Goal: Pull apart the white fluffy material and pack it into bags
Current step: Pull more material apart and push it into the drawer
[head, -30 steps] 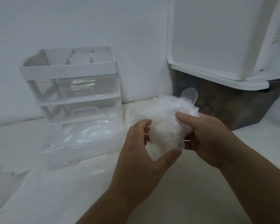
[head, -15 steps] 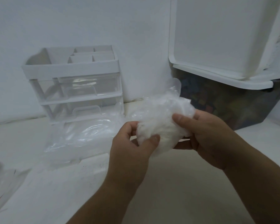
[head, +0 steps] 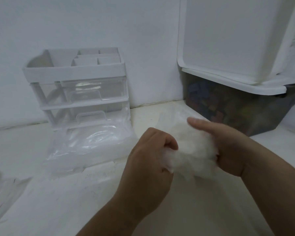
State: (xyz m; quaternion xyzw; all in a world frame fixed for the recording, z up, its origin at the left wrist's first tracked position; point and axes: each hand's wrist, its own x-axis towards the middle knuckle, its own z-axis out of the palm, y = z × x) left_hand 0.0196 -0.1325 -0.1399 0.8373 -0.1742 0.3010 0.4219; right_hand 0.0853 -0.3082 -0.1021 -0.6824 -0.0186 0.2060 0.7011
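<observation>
A clump of white fluffy material hangs between my two hands above the white table, blurred by motion. My left hand grips its left end with curled fingers. My right hand holds the right side, its thumb stretched over the top. A thin clear bag seems to wrap the far side of the fluff, though blur hides its edges. A flat stack of clear plastic bags lies on the table to the left of my hands.
A white desktop organiser with two clear drawers stands against the wall behind the bag stack. A dark translucent storage bin with a white lid sits at the right. Another clear bag lies at the left edge.
Both hands have dropped lower toward the table. My left hand has closed into a fist on the fluff's left end, and the clump now looks stretched sideways between the hands.
</observation>
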